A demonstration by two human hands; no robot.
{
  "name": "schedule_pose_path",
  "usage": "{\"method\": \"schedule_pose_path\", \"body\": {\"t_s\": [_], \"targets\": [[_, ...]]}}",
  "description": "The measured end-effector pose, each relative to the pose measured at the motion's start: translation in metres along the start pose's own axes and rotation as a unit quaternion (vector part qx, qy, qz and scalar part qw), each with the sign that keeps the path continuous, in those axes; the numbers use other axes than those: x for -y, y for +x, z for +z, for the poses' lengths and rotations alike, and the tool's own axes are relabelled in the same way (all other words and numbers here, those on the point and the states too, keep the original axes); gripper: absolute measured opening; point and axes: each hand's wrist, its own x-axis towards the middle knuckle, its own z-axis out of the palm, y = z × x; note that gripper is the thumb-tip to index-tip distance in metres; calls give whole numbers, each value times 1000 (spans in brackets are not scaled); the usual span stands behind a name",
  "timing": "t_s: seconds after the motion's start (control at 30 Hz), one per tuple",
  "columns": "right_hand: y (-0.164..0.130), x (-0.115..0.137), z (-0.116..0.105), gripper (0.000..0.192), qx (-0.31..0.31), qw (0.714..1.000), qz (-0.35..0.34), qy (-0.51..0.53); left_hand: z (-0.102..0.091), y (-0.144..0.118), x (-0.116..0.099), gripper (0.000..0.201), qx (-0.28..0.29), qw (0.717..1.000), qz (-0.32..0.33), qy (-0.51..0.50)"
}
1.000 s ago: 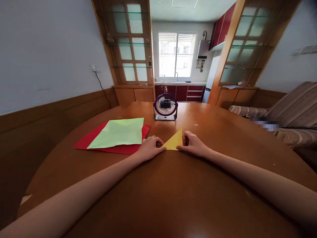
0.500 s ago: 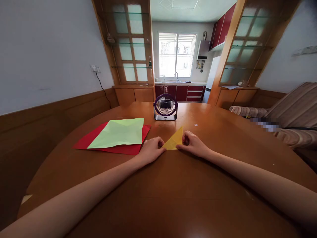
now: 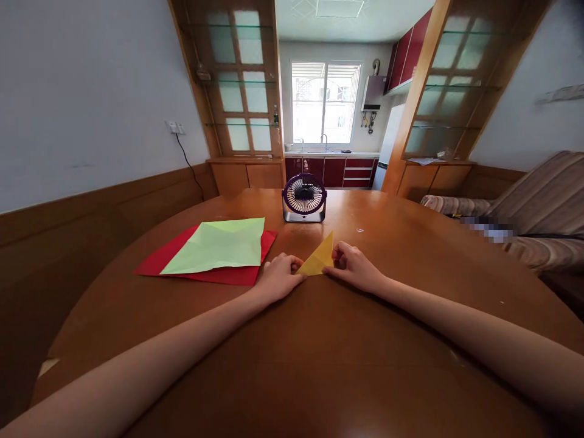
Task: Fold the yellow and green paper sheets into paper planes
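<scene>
A small yellow sheet of paper (image 3: 319, 257), folded into a triangle, is between my two hands with its peak pointing up and away from me. My left hand (image 3: 280, 278) pinches its left corner between thumb and fingers. On the other side, my right hand (image 3: 354, 266) has its thumb on the lower right corner and curled fingers at the right edge. To the left of my left hand, a light green sheet of paper (image 3: 216, 246) lies on top of a red sheet of paper (image 3: 157, 263).
A small purple desk fan (image 3: 304, 198) stands beyond the paper on the brown wooden table (image 3: 292, 365). At the right, a striped sofa (image 3: 538, 207) stands beside the table. Wooden cabinets and a kitchen with a window (image 3: 325, 103) are farther back.
The yellow paper and my right hand have shifted very slightly to the left. My left hand keeps its pinch almost in place, and the other sheets look the same.
</scene>
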Motion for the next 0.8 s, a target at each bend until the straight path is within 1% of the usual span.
{"method": "schedule_pose_path", "body": {"t_s": [0.17, 0.23, 0.37, 0.47, 0.6, 0.7, 0.8], "targets": [[-1, 0, 1, 28, 6, 1000, -15, -5, 2, 5, 3, 30, 19, 999, -37, -32], [-1, 0, 0, 26, 10, 1000, -23, -7, 3, 6, 4, 31, 23, 998, -43, -40], [-2, 2, 0, 25, 16, 999, -37, -15, 4, 7, 4, 30, 18, 998, -34, -46], [-2, 2, 0, 25, 13, 999, -43, -23, 9, 6, 5, 27, 6, 998, -21, -65], [-2, 2, 0, 24, 8, 999, -42, -16, 16, 5, 7, 36, -25, 994, 3, -106], [-2, 3, -1, 23, 10, 999, -47, -4, 15, 2, 4, 37, -18, 997, 12, -77], [-2, 4, -1, 21, 10, 998, -61, -12, 9, -3, -3, 34, -19, 1000, 15, 19]]}}
